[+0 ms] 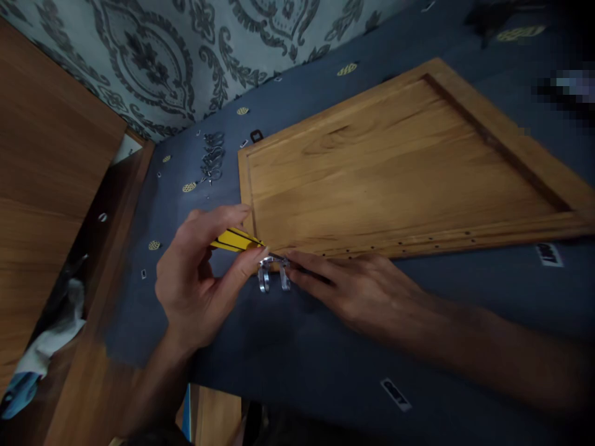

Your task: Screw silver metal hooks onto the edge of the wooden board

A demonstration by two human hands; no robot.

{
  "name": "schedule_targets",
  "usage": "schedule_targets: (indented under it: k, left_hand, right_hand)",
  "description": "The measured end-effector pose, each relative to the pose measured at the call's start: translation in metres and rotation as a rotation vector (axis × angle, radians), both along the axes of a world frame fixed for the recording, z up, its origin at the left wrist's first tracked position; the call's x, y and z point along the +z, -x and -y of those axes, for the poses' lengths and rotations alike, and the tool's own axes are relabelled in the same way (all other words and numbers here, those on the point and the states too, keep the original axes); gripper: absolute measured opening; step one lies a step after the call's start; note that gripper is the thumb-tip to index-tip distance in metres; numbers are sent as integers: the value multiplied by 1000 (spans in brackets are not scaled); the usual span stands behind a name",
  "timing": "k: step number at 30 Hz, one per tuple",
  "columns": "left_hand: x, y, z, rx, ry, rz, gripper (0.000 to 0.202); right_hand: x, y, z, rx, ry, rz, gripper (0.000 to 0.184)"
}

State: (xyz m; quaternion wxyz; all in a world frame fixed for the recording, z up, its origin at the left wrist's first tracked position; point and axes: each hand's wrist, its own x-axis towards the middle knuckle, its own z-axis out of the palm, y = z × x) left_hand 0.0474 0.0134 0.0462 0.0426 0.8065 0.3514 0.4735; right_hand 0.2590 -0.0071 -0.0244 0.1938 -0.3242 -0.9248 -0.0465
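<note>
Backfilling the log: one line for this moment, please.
left hand: holds yellow tool | right hand: at metal fitting | fitting: at wooden panel edge

It looks like a home, shown by the grey-on-white damask-patterned backdrop (pixel 204 68), brown wood-grained furniture panel (pixel 51 118) and dark-blue printed cloth (pixel 302 353).

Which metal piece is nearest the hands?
The two-pronged metal piece by the wooden panel, between left hand and right hand; the other metal pieces lie in a row on the blue cloth.
</note>
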Motion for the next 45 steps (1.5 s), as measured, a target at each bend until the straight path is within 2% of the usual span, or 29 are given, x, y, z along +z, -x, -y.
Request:
schedule_targets:
  k: [7,11,17,22,30,35,39,45]
  left_hand:
    - [6,5,-1,-70,92,-36,49]
    - [4,2,-1,-48,134,-19,49]
    - [2,-1,-2,43,86,-54,52]
    - [6,3,-3,-13,78,-90,54]
    - [5,2,0,-15,203,-46,53]
    - [3,1,0,24,145,-77,54]
    - [7,-1,1,50,124,-109,47]
    - [10,5,-1,-6,183,-121,50]
  right_hand:
    - [6,0,1,-8,41,48,40]
    - [3,0,1,-8,24,24,42]
    - [2,0,0,1,12,-12,43]
    - [2,0,0,7,47,36,47]
    - [-3,0,0,4,43,6,44]
    - [-1,0,0,-13,37,18,43]
    - [-1,0,0,-12,27,-7,42]
    - [-2,-1,0,-13,6,-19,40]
